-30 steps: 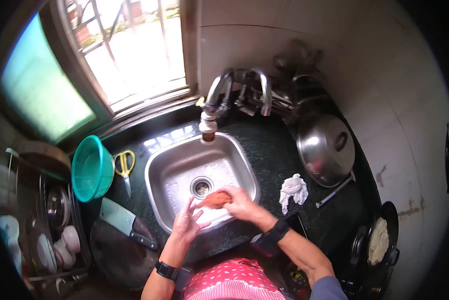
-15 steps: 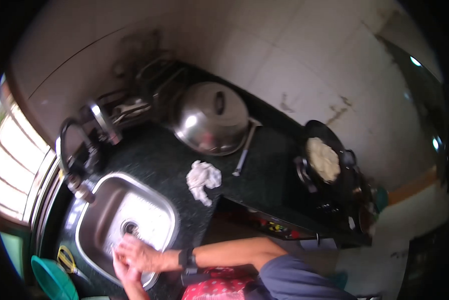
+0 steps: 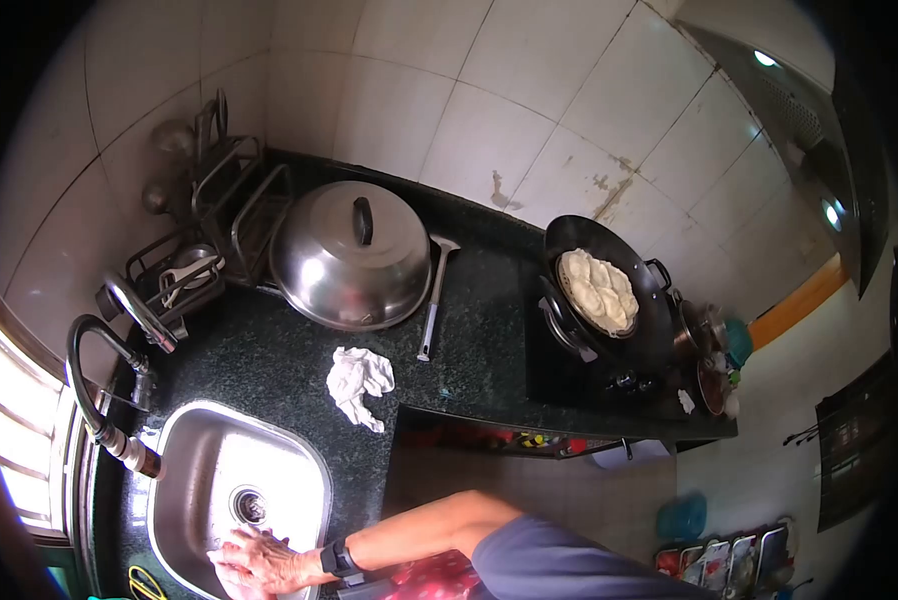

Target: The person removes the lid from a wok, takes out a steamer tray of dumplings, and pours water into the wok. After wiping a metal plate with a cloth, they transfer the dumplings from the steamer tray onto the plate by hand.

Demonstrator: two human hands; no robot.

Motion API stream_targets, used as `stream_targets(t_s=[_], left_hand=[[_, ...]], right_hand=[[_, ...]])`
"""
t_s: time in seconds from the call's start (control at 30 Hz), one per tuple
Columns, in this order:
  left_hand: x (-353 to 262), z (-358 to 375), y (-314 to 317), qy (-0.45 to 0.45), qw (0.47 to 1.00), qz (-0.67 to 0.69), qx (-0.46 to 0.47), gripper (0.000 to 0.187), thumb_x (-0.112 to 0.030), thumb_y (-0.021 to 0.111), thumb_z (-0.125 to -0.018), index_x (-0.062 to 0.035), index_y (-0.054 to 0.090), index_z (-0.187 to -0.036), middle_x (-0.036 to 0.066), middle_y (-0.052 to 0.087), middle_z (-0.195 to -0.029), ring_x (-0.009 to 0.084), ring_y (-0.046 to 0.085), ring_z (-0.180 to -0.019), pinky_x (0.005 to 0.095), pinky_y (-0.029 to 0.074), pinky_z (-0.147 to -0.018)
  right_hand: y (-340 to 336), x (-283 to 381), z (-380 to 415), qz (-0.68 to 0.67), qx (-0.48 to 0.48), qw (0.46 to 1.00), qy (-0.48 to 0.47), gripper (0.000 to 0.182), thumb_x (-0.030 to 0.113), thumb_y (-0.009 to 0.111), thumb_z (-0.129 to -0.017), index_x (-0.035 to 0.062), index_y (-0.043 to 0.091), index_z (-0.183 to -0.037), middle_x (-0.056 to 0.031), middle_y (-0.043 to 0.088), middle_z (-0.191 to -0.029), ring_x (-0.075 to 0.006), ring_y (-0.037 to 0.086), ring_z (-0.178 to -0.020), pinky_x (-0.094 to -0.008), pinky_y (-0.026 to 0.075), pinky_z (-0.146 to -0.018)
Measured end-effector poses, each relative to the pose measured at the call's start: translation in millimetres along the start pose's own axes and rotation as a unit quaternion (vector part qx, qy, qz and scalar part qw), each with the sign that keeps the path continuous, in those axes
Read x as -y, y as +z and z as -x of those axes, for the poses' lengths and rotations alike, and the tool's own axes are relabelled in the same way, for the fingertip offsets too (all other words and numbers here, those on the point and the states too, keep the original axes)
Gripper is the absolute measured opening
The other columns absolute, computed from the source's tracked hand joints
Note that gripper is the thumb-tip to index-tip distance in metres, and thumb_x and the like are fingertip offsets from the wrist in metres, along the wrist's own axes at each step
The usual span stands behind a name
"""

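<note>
Both of my hands meet over the near side of the steel sink (image 3: 321, 470). My right hand (image 3: 269, 563) lies on top of the left, holding no object, with its fingers apart across the other hand. A dark band circles the right wrist. My left hand (image 3: 225, 577) is mostly covered by the right, and its fingers are hidden. Just beyond them is the round drain (image 3: 250, 505). A curved black tap (image 3: 81, 350) stands at the sink's left side, its spout end pointing over the basin.
A crumpled white cloth (image 3: 358, 382) lies on the dark counter (image 3: 479, 370). Farther back are a domed steel lid (image 3: 344, 265) and a metal-handled utensil (image 3: 434, 305). Pale dough pieces (image 3: 597, 290) fill part of a black wok (image 3: 644, 330). Yellow-handled scissors (image 3: 145, 582) lie near the sink.
My view has shifted, bringing more of the wok and right side into sight. My hands remain together over the sink, the right still over the left.
</note>
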State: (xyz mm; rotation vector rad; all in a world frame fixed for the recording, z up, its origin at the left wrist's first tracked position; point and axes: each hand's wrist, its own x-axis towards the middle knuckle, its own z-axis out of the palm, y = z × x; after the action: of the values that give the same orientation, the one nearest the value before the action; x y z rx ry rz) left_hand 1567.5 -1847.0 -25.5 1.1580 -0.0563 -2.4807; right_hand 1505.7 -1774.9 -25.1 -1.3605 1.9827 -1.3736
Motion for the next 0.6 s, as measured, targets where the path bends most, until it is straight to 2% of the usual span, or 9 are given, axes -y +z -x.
stream_targets(t_s=[0.13, 0.23, 0.27, 0.33, 0.37, 0.43, 0.5, 0.53, 0.6], left_hand=[[-1.3, -0.5, 8.5, 0.007, 0.999, 0.022, -0.034, 0.072, -0.067, 0.032, -0.093, -0.0030, 0.051, -0.121, 0.016, 0.055, -0.122, 0.0313, 0.053, -0.115, 0.0469, 0.041, -0.102], [7.8, -19.2, -33.2, 0.018, 1.000, -0.014, 0.002, 0.077, -0.069, 0.033, -0.090, -0.0018, 0.049, -0.123, 0.015, 0.055, -0.122, 0.0310, 0.054, -0.114, 0.0468, 0.042, -0.101], [14.1, -29.7, -51.2, 0.049, 0.997, -0.029, 0.057, 0.077, -0.070, 0.034, -0.090, -0.0016, 0.049, -0.124, 0.015, 0.055, -0.122, 0.0308, 0.054, -0.113, 0.0470, 0.042, -0.100], [20.1, 1.3, -9.5, 0.016, 0.998, 0.005, 0.056, 0.078, -0.070, 0.036, -0.089, -0.0014, 0.049, -0.125, 0.015, 0.056, -0.121, 0.0304, 0.055, -0.112, 0.0472, 0.043, -0.099], [23.0, 16.9, 11.3, 0.000, 0.998, 0.022, 0.055, 0.079, -0.070, 0.037, -0.089, -0.0013, 0.048, -0.125, 0.015, 0.056, -0.121, 0.0302, 0.055, -0.112, 0.0473, 0.044, -0.098], [20.9, -19.2, -16.8, -0.047, 0.989, 0.068, 0.126, 0.078, -0.070, 0.037, -0.089, -0.0013, 0.048, -0.125, 0.015, 0.056, -0.120, 0.0301, 0.055, -0.111, 0.0470, 0.044, -0.098], [19.8, -0.8, -10.9, -0.030, 0.996, 0.050, 0.069, 0.079, -0.070, 0.037, -0.089, -0.0006, 0.049, -0.125, 0.016, 0.057, -0.119, 0.0301, 0.055, -0.110, 0.0465, 0.045, -0.096], [20.6, -8.7, -26.6, -0.044, 0.989, 0.061, 0.125, 0.078, -0.069, 0.038, -0.089, 0.0005, 0.049, -0.124, 0.016, 0.057, -0.118, 0.0300, 0.056, -0.108, 0.0464, 0.045, -0.094], [27.6, -2.7, -17.6, -0.073, 0.980, 0.101, 0.156, 0.073, -0.064, 0.039, -0.091, 0.0018, 0.052, -0.120, 0.017, 0.059, -0.114, 0.0301, 0.056, -0.107, 0.0469, 0.044, -0.096]], right_hand=[[-12.8, -9.6, -7.7, -0.003, 0.049, 0.998, 0.049, 0.019, 0.016, 0.053, -0.081, 0.0028, 0.060, -0.093, -0.0226, 0.060, -0.093, -0.0383, 0.058, -0.088, -0.0504, 0.045, -0.073], [-11.8, -15.9, -10.5, -0.008, 0.069, 0.994, 0.079, 0.018, 0.017, 0.053, -0.082, 0.0019, 0.060, -0.087, -0.0230, 0.061, -0.083, -0.0389, 0.061, -0.080, -0.0490, 0.047, -0.067], [-13.7, -18.1, -12.4, -0.008, 0.071, 0.994, 0.088, 0.018, 0.018, 0.053, -0.082, 0.0016, 0.060, -0.085, -0.0231, 0.062, -0.080, -0.0391, 0.062, -0.077, -0.0485, 0.048, -0.065], [-6.5, -26.4, -14.3, 0.009, 0.056, 0.994, 0.094, 0.018, 0.020, 0.055, -0.081, 0.0025, 0.060, -0.079, -0.0224, 0.060, -0.063, -0.0400, 0.062, -0.062, -0.0474, 0.048, -0.055], [-2.6, -35.2, -15.5, 0.007, 0.059, 0.994, 0.093, 0.018, 0.020, 0.055, -0.081, 0.0025, 0.060, -0.079, -0.0224, 0.060, -0.063, -0.0400, 0.062, -0.062, -0.0474, 0.048, -0.055], [9.8, -52.8, -13.9, 0.016, 0.082, 0.990, 0.113, 0.021, 0.022, 0.057, -0.079, 0.0012, 0.061, -0.078, -0.0228, 0.061, -0.064, -0.0396, 0.063, -0.062, -0.0460, 0.049, -0.055], [11.4, -65.3, -11.9, 0.023, 0.140, 0.984, 0.109, 0.027, 0.027, 0.059, -0.077, 0.0004, 0.063, -0.076, -0.0235, 0.061, -0.064, -0.0393, 0.064, -0.063, -0.0449, 0.051, -0.057], [7.2, -60.8, -10.7, 0.022, 0.128, 0.984, 0.120, 0.030, 0.029, 0.059, -0.077, 0.0002, 0.064, -0.076, -0.0241, 0.061, -0.065, -0.0393, 0.065, -0.064, -0.0454, 0.051, -0.058], [-0.5, -57.6, -6.6, 0.024, 0.108, 0.985, 0.135, 0.033, 0.032, 0.057, -0.079, 0.0006, 0.066, -0.074, -0.0250, 0.062, -0.066, -0.0394, 0.065, -0.065, -0.0468, 0.052, -0.059]])
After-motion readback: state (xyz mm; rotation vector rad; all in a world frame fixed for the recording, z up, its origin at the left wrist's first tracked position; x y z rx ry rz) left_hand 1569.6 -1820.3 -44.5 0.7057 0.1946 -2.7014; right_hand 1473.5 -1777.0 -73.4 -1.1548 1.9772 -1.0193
